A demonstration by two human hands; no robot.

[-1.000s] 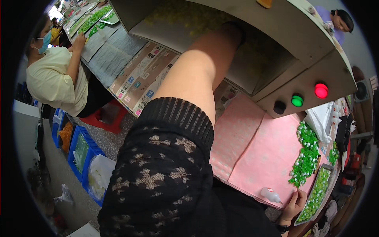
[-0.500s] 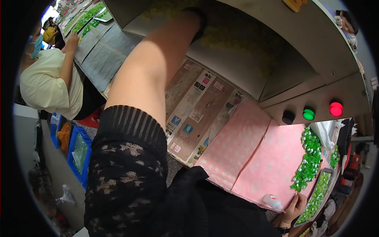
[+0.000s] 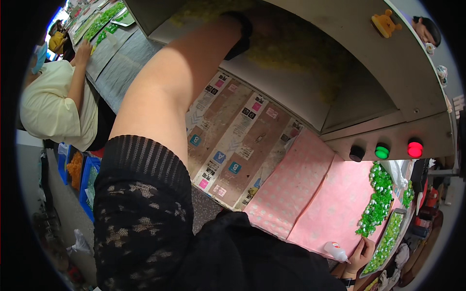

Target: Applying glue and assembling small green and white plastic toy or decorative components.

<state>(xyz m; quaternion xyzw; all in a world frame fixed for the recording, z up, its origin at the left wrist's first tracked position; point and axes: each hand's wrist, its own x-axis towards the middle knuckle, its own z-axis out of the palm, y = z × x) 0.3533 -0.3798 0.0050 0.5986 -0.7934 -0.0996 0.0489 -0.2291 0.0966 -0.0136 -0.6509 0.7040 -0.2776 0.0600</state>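
Observation:
My left arm (image 3: 155,92), in a black lace sleeve, stretches up into a metal cabinet (image 3: 301,126). A black band (image 3: 239,36) circles it near the cabinet's opening. Shadow inside hides my left hand and its fingers. Blurred yellowish pieces (image 3: 291,60) lie in the dark interior. At the lower right, my right hand (image 3: 360,254) has its fingers curled together at the near end of a pile of shiny green pieces (image 3: 376,203). Whatever it pinches is too small to make out. A small white bottle (image 3: 335,250) lies beside it on pink patterned sheets (image 3: 310,203).
Black, green and red round buttons (image 3: 382,152) line the cabinet's front. A tray of light green pieces (image 3: 386,242) stands right of my right hand. Flattened cardboard (image 3: 233,145) lies below the cabinet. Leftward, a masked person (image 3: 53,106) works at a grey-covered table (image 3: 121,60); blue crates (image 3: 87,186) stand below.
The view has shifted slightly, showing more cardboard and the yellow bear figure on the cabinet. My left arm stays inside the cabinet, and my right hand stays by the green pile.

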